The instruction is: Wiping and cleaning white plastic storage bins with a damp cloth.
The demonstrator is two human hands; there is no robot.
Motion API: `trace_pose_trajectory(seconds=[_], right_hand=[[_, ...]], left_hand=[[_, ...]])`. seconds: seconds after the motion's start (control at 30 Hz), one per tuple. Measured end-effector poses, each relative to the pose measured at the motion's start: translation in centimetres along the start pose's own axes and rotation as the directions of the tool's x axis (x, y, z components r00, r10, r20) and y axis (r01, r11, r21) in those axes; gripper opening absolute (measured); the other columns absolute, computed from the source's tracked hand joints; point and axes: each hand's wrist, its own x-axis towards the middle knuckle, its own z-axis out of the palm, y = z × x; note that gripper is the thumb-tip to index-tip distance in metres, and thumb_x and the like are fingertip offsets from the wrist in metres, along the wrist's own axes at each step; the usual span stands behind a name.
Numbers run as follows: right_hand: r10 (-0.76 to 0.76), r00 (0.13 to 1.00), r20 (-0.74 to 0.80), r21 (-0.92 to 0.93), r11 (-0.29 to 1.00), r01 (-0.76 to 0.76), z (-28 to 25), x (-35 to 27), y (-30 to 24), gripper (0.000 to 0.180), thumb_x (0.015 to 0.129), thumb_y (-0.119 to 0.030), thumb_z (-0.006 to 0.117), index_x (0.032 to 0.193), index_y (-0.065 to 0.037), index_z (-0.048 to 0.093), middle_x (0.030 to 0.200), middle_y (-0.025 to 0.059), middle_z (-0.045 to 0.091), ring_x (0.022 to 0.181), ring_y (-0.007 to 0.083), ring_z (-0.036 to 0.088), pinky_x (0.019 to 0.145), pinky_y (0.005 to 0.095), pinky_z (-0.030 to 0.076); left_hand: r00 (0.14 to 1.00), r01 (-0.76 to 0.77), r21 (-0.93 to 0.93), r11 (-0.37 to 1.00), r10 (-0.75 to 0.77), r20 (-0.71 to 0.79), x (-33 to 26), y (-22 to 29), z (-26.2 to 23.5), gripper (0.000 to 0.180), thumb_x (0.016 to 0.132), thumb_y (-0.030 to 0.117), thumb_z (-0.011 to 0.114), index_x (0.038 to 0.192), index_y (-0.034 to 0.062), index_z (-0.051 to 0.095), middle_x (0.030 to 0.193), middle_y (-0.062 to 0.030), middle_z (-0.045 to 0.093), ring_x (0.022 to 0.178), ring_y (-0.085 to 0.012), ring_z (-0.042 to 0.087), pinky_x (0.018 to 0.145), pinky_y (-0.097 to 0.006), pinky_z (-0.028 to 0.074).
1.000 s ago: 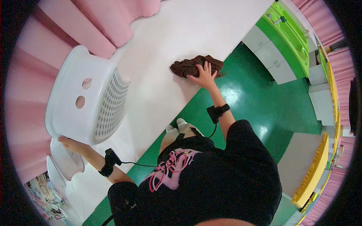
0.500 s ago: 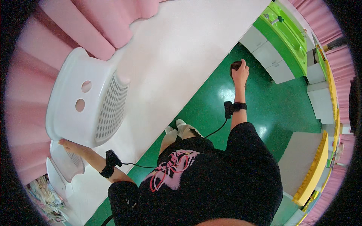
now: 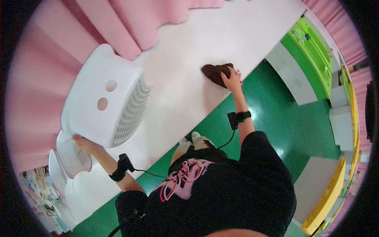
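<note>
A white plastic basket (image 3: 94, 96) with slotted holes stands tipped on its side on the white table (image 3: 177, 51). Two round holes show in the face turned toward me. My left hand (image 3: 86, 144) has its fingers closed on the basket's lower rim, at the near left. Out to the right, over the table's front edge, my right hand (image 3: 233, 80) grips a dark brown cloth (image 3: 215, 74). The cloth is bunched, and part of it spreads across the tabletop to the left of my fingers.
More white plastic containers (image 3: 71, 156) stand beyond my left hand, near a heap of mixed items (image 3: 37, 185). Pink curtains (image 3: 126, 23) hang along the table's far side. Over the green floor (image 3: 272, 102), a bright green sink unit (image 3: 310, 47) stands to the right.
My right hand has swung the brown cloth left, from over the floor onto the table's edge, where it spreads wider. My left hand keeps its hold on the basket, and the view has shifted slightly.
</note>
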Motion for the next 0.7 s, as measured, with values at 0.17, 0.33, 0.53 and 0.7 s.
trace_pose_trajectory(seconds=[0.17,0.33,0.53,0.7], right_hand=[[-0.163,0.977,-0.139,-0.171,0.976,0.138,0.3,-0.5,-1.9,0.060,0.063,-0.031,0.066,0.114,-0.017,0.038,0.106,0.0212,0.042,0.093,0.0389,0.045,0.071,0.0496,0.041],[-0.249,0.966,-0.066,-0.116,0.964,0.240,-0.2,-0.2,-5.5,0.053,0.063,-0.014,0.063,0.111,-0.011,0.041,0.099,0.0195,0.048,0.088,0.0377,0.049,0.074,0.0411,0.043],[-0.622,0.744,-0.244,0.703,0.415,0.577,-8.5,-5.3,-20.2,0.043,0.064,-0.014,0.063,0.102,-0.003,0.047,0.098,0.0153,0.053,0.091,0.0283,0.052,0.079,0.0341,0.041],[-0.868,0.350,-0.352,0.384,0.207,0.900,-11.9,-14.6,-31.3,0.049,0.058,-0.023,0.065,0.103,-0.012,0.048,0.105,0.0177,0.045,0.094,0.0334,0.045,0.077,0.0387,0.041]], left_hand=[[0.995,0.016,-0.130,0.991,-0.028,-0.091,1.0,-2.3,-0.6,0.032,0.085,0.030,0.039,0.088,-0.0007,0.045,0.091,-0.0107,0.050,0.084,-0.0189,0.050,0.072,-0.030,0.044],[0.999,-0.042,-0.049,0.998,0.043,0.011,0.9,-1.6,-0.5,0.058,0.084,0.048,0.034,0.102,-0.0071,0.043,0.097,-0.0153,0.052,0.084,-0.0223,0.054,0.068,-0.031,0.047],[0.992,-0.126,-0.169,0.977,0.120,-0.050,0.5,-0.1,1.0,0.033,0.084,0.026,0.041,0.058,0.0067,0.036,0.058,0.0032,0.037,0.053,-0.0052,0.032,0.045,-0.021,0.024],[0.993,-0.120,-0.218,0.968,0.120,-0.016,0.6,0.1,1.2,0.033,0.084,0.022,0.039,0.056,0.0094,0.029,0.056,0.0050,0.030,0.052,-0.0045,0.028,0.044,-0.021,0.020]])
